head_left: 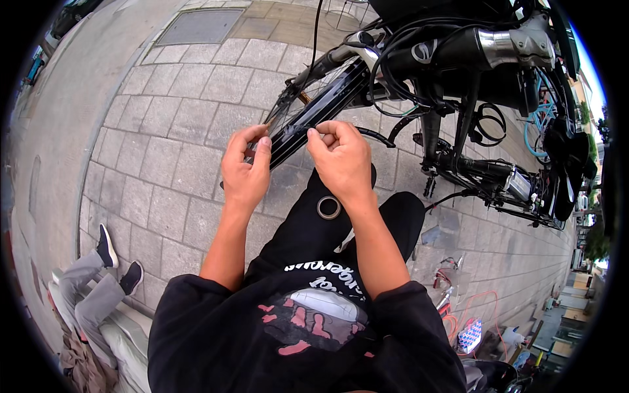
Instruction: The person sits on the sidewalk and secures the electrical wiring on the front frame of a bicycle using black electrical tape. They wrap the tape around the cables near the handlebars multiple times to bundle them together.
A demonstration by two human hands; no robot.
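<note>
Both my hands are raised over a bicycle's front wheel, beside its glossy black mudguard [327, 98]. My left hand [246, 164] has its thumb and forefinger brought together. To the right, my right hand [344, 160] is closed in a pinch, thumb against bent forefinger. A faint, shiny strip seems to lie between the two pinches, but against the dark mudguard I cannot make out what it is. A roll of tape [329, 217] rests on my black-trousered thigh below the right hand.
The bicycle's handlebar stem [504, 47] and dark cables fill the upper right. Another person's shoes [131, 278] and grey-trousered legs are at lower left. Red tools [445, 275] and a blue-and-red patterned item [470, 336] lie on the paving at lower right.
</note>
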